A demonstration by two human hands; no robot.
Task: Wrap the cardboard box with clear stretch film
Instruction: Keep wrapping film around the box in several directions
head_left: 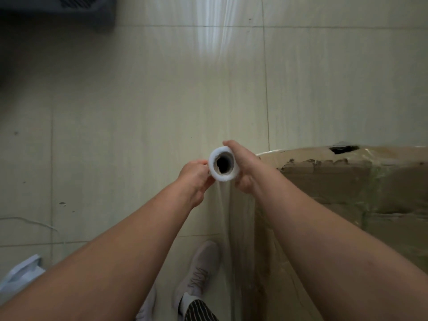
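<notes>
I look straight down the hollow core of a white stretch film roll (pixel 223 163), held upright between both hands. My left hand (pixel 195 178) grips its left side and my right hand (pixel 243 167) curls around its right side. A sheet of clear film (pixel 234 218) hangs from the roll and runs down toward the large cardboard box (pixel 347 193) at the right. The box has a torn top edge and glossy film over its top and near side.
Pale tiled floor (pixel 139 100) lies all around. My grey sneaker (pixel 199 274) stands close to the box's near left edge. A dark object (pixel 58 10) sits at the top left, and a light blue item (pixel 18 274) at the bottom left.
</notes>
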